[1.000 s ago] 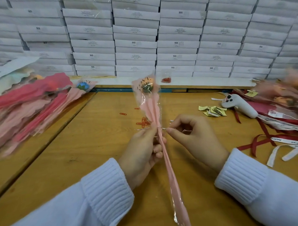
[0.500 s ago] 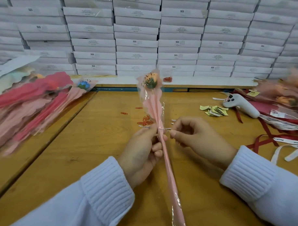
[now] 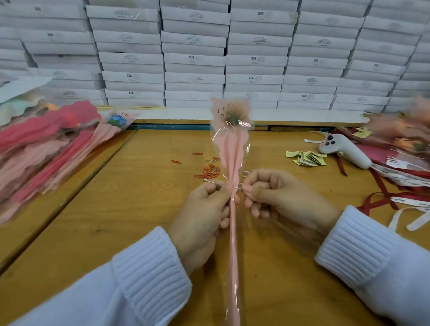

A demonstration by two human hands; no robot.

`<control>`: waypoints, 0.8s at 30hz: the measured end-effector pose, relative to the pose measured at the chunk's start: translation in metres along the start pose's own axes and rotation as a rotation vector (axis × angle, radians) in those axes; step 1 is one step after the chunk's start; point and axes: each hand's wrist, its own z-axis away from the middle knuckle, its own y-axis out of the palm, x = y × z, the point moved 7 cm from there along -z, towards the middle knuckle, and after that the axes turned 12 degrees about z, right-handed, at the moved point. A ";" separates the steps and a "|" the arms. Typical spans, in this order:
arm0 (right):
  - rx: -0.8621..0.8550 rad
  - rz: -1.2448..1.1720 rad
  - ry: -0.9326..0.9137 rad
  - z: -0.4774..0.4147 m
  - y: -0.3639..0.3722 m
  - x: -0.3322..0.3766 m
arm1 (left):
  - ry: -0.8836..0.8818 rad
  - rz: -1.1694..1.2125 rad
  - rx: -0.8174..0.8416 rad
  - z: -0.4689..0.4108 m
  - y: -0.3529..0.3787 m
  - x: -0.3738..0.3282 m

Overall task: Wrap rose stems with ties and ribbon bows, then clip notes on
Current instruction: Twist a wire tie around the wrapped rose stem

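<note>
Two hands twist a tie [image 3: 213, 183] round a wrapped rose [image 3: 231, 157]
The rose, in a pink and clear sleeve, stands upright over the tabletop [image 3: 137, 214] between both hands. The left hand [image 3: 201, 219] has its grip clamped on the stem, thumb pinning one end of the silver tie; the right hand [image 3: 283, 197] has its grip pinched on the other end, just beside the stem. Red paper clips [image 3: 210, 170] lie behind, yellow notes [image 3: 306, 157] and ribbons [image 3: 381, 201] to the right
</note>
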 end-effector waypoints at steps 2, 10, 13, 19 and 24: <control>0.009 0.021 -0.010 0.000 0.002 0.001 | 0.002 0.027 -0.011 0.001 -0.001 -0.001; 0.023 0.080 -0.064 0.002 0.001 0.006 | -0.028 0.051 0.058 0.001 0.005 -0.003; 0.022 0.100 -0.088 0.002 0.002 0.007 | -0.033 -0.063 0.058 0.002 0.004 -0.002; 0.147 -0.057 -0.055 0.001 0.009 0.000 | -0.032 -0.090 0.108 0.005 0.010 -0.006; 0.289 -0.231 -0.085 0.002 0.016 0.001 | -0.182 -0.082 0.171 0.011 0.016 0.002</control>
